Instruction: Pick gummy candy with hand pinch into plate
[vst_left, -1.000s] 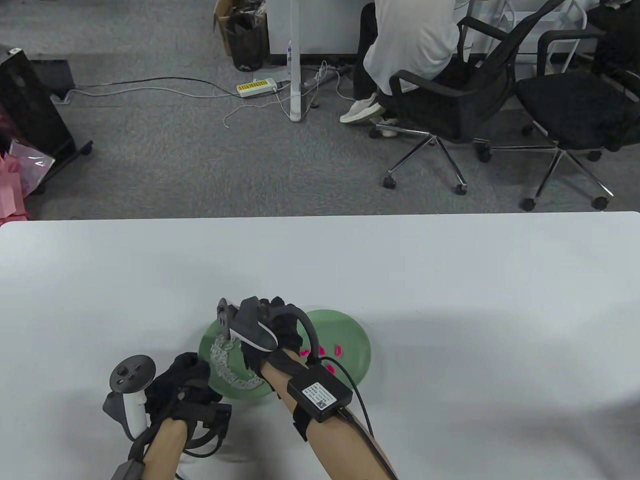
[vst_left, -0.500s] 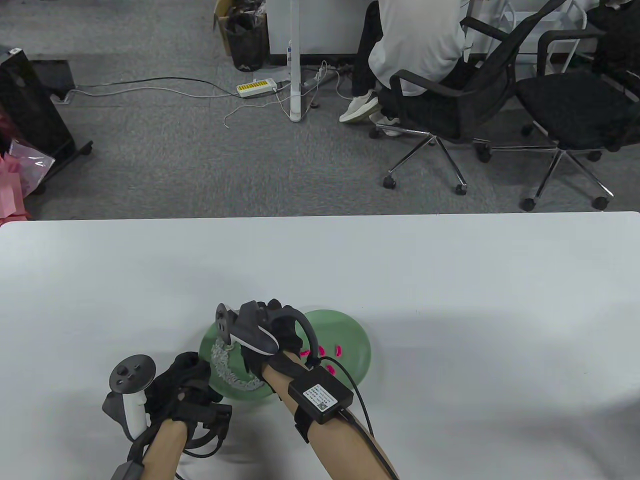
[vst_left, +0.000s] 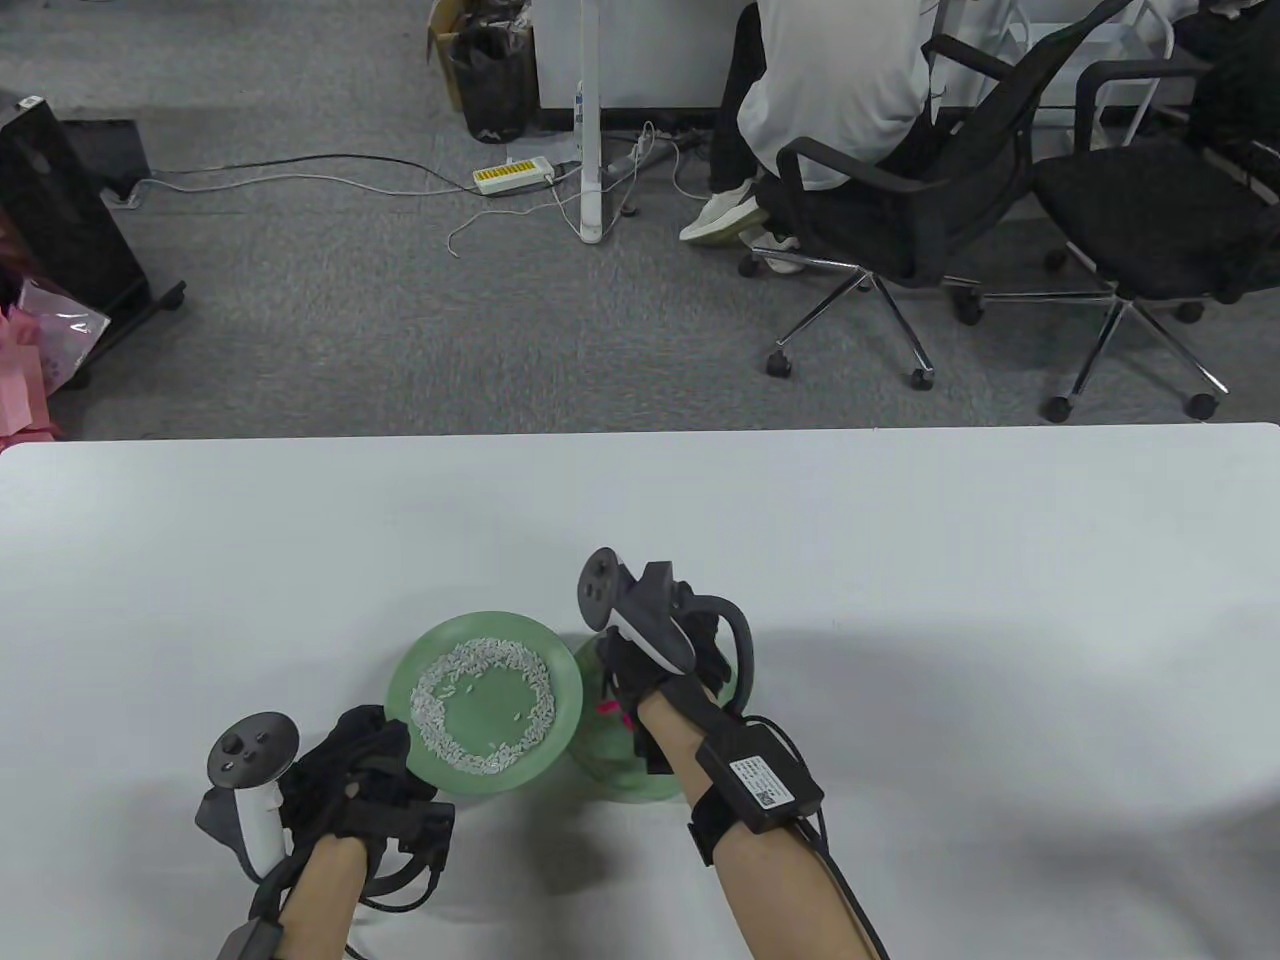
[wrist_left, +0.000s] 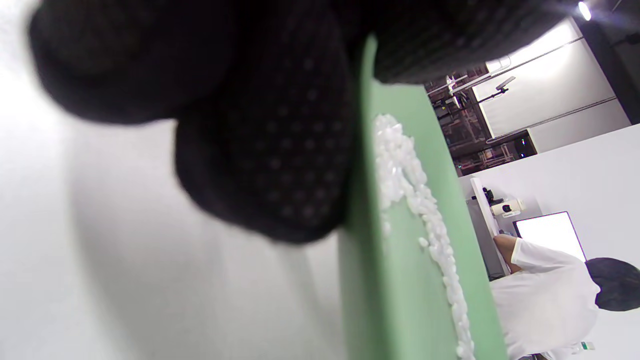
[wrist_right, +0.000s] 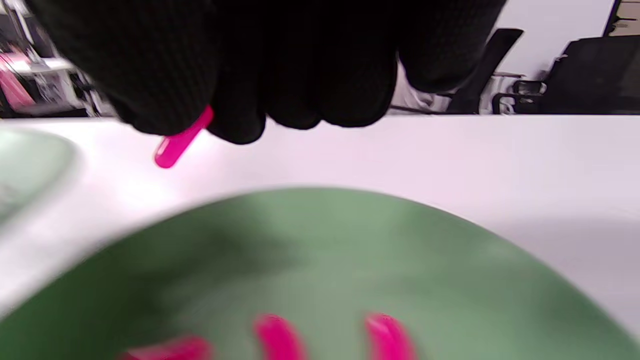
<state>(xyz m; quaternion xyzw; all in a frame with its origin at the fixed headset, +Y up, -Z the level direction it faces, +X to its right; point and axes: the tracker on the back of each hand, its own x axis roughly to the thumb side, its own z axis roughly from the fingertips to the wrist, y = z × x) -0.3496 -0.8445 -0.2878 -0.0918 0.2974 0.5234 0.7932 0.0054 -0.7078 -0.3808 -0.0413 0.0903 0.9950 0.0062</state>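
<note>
The table view looks down from high up, facing out over the bench (vst_left: 900, 560). The left wrist view sits very close under the left hand (wrist_left: 225, 125) — tipped on its side. The right wrist view peeks out low under the right hand (wrist_right: 280, 65). All share the bench.

Open desk on three sides, crowded near the front centre.

The white desk (vst_left: 900, 560) lies bare behind and to the right. Two green plates block the front middle: the rice plate (vst_left: 560, 690), raised and gripped by the left hand (vst_left: 350, 780), overlaps the candy plate (vst_left: 600, 770), with the right hand (vst_left: 670, 660) above it.
</note>
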